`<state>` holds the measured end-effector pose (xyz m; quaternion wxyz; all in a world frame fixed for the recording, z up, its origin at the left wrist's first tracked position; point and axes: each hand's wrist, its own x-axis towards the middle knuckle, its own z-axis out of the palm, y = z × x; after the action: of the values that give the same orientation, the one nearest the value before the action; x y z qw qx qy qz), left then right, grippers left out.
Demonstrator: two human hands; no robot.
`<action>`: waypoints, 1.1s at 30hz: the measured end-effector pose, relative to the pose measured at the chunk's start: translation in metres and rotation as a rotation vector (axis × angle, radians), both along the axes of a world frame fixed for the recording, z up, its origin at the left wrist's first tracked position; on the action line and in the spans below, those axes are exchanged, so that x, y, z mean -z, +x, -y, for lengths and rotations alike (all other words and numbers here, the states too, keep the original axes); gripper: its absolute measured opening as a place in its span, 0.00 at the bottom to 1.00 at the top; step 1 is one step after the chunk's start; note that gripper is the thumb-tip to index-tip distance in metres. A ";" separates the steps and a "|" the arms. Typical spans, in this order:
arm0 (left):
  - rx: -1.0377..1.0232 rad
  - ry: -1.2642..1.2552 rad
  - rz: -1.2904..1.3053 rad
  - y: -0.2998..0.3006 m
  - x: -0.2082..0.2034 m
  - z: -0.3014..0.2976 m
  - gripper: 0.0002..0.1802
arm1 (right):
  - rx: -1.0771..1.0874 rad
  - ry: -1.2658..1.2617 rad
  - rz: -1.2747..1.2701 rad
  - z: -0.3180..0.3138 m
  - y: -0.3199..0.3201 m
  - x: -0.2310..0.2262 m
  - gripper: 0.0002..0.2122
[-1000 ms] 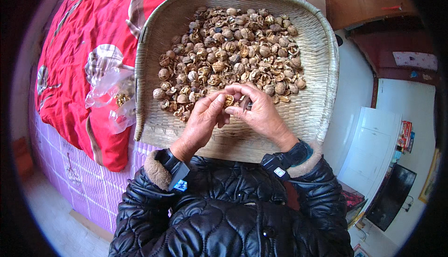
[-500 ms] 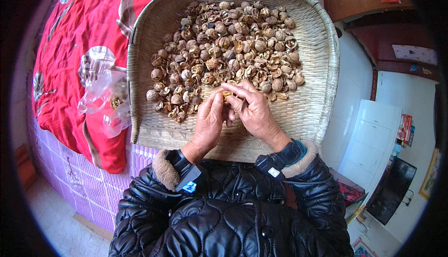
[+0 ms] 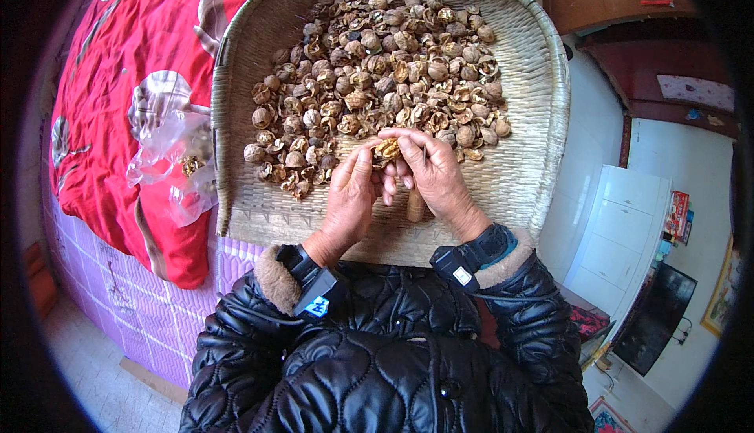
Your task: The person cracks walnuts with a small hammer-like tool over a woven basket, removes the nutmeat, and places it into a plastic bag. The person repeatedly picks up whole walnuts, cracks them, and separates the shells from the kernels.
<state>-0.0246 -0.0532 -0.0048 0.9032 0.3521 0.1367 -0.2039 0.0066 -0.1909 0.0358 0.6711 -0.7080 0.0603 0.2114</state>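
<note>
A cracked walnut (image 3: 386, 151), its wrinkled inside facing up, sits between my two hands. My left hand (image 3: 351, 197) pinches it from the left, thumb on top. From the right, my right hand (image 3: 437, 177) has its thumb and fingers on the same walnut. A wooden handle (image 3: 415, 207) sticks out below the right palm, held in that hand; a thin dark piece shows above the fingers, the rest is hidden. Just beyond both hands, a heap of walnuts and broken shells (image 3: 377, 79) lies in a woven basket tray (image 3: 530, 119).
Left of the tray, a clear plastic bag (image 3: 182, 164) with walnut bits inside rests on a red cover (image 3: 102, 126). A purple quilted bedspread (image 3: 118, 291) spreads beneath. At the right are a white cabinet (image 3: 616, 229) and a dark screen (image 3: 653, 319).
The walnut has been turned and raised so more of its inside shows. My right hand has rolled, bringing the wooden handle into sight below it.
</note>
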 end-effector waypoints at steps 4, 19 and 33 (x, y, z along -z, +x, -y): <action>0.051 -0.157 -0.040 0.005 0.000 -0.007 0.19 | 0.073 0.176 -0.089 0.005 0.001 0.000 0.14; -0.018 -0.222 -0.281 0.012 0.000 -0.016 0.16 | -0.196 -0.247 0.136 0.007 0.007 -0.021 0.08; 0.166 -0.012 -0.170 0.013 -0.002 -0.019 0.19 | -0.107 -0.482 0.162 0.003 0.017 -0.001 0.05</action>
<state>-0.0120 -0.0341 -0.0029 0.8704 0.3382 0.1823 -0.3078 0.0233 -0.1936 0.0363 0.4735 -0.8643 0.0175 0.1688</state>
